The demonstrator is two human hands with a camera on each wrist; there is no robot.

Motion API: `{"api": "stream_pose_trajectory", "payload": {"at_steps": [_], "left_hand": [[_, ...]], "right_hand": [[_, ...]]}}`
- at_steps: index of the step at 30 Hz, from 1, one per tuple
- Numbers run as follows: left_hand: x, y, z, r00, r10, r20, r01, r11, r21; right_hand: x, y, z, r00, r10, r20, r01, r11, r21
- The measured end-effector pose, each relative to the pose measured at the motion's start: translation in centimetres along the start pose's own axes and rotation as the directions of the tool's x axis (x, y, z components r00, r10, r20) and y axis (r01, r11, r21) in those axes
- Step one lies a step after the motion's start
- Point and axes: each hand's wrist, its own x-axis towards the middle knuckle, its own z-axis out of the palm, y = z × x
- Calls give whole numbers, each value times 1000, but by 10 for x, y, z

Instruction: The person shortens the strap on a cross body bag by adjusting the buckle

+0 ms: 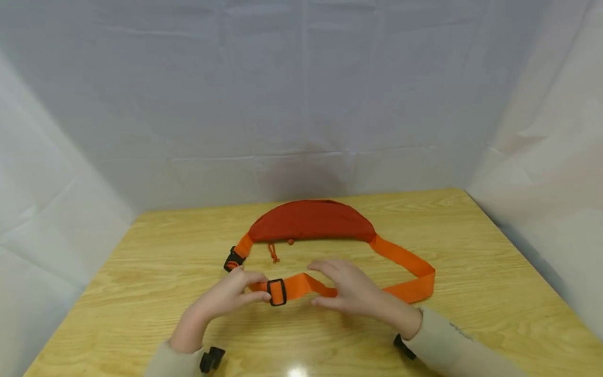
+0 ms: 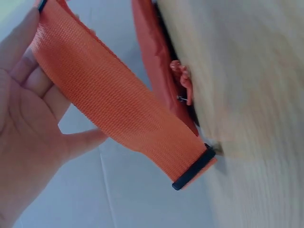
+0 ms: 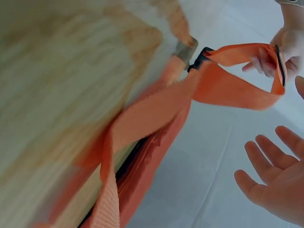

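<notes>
A red waist pack (image 1: 313, 220) lies toward the back of the table, its orange strap (image 1: 409, 289) looping forward. My left hand (image 1: 231, 294) pinches the strap right beside a black slider buckle (image 1: 277, 292), with thumb and fingertips at its left edge. In the left wrist view, a doubled stretch of webbing (image 2: 102, 85) runs away from the fingers. My right hand (image 1: 350, 290) has its fingers spread around the front stretch of strap; the right wrist view shows them apart from it. Just behind the left hand is a black side-release buckle (image 1: 234, 259) at the pack's left end.
The wooden table (image 1: 476, 262) carries the pack, and white sheeting (image 1: 301, 104) hangs behind and at both sides. A zipper-pull cord (image 1: 273, 253) dangles from the pack's front edge. Black wrist mounts (image 1: 212, 359) show at both cuffs.
</notes>
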Motion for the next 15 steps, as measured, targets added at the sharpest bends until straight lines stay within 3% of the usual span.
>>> {"api": "stream_pose_trajectory", "payload": {"at_steps": [8,15], "left_hand": [[14,8,-6,994,19,-107,-27,997,-67],[27,18,-9,990,45,-137,-60,992,-112]], "right_hand": [[7,3,0,993,-60,-103,70,993,97],[12,5,-1,985,-14,-173,45,983,177]]}}
